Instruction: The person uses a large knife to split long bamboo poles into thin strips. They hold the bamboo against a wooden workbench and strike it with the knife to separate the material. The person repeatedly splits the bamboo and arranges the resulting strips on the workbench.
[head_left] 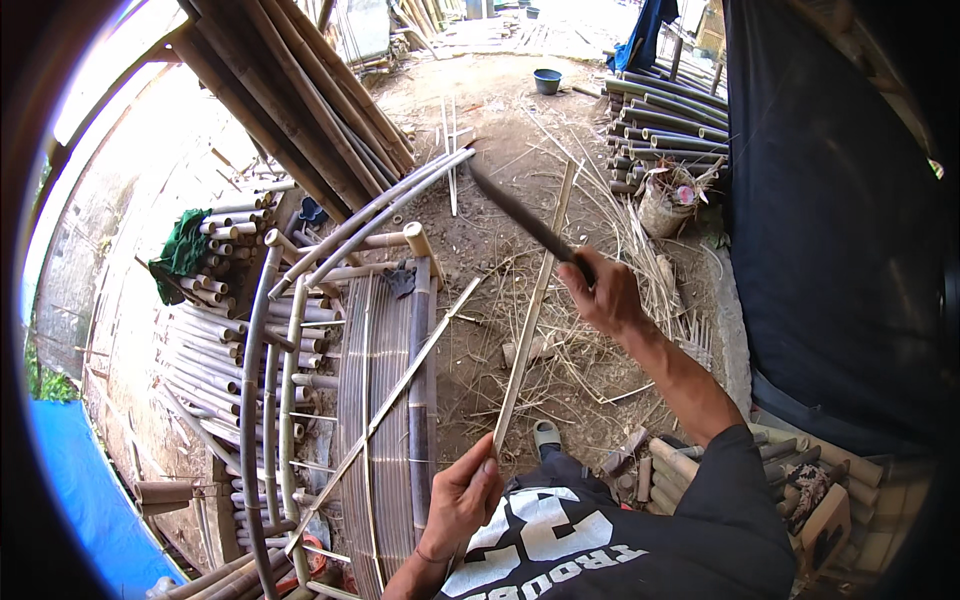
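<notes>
My left hand [462, 498] grips the near end of a long thin bamboo strip [533, 305] that points away from me over the dirt ground. Raised above that strip, my right hand [603, 295] is closed on the handle of a long dark machete blade [515, 215], which angles up and to the left. The blade is apart from the strip. Just left of the strip lies a curved frame of bent bamboo slats [385, 400], with another thin strip [400, 385] resting diagonally across it.
Stacked bamboo poles [225, 330] lie at left under a green cloth [182, 250]. Long poles [300, 90] lean at upper left, more poles [665, 125] are piled at upper right. Shavings [610, 250] litter the ground, beside a woven basket [665, 205], a blue tub [547, 80] and a black tarp [830, 220].
</notes>
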